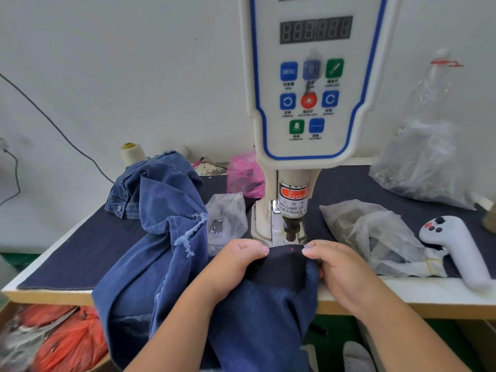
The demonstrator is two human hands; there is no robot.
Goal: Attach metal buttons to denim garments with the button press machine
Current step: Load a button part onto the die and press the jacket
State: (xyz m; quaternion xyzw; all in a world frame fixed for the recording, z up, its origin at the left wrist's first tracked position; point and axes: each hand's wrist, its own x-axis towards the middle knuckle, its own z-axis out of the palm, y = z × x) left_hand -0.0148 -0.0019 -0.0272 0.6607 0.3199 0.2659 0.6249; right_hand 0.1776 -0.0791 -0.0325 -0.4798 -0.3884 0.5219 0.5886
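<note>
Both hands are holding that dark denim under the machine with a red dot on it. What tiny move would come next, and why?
Probably slide the denim slightly forward. The left hand and right hand pinch its edge taut, and the red dot lies just in front of the press head, so the marked spot seems not yet beneath it.

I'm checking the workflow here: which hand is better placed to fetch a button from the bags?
Right, probably: the right hand lies beside the open clear bag. Both hands pinch the denim.

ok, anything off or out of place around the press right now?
One oddity: a white handheld controller lies among the plastic bags by the table's front edge. Both hands pinch the denim close under the press head.
</note>
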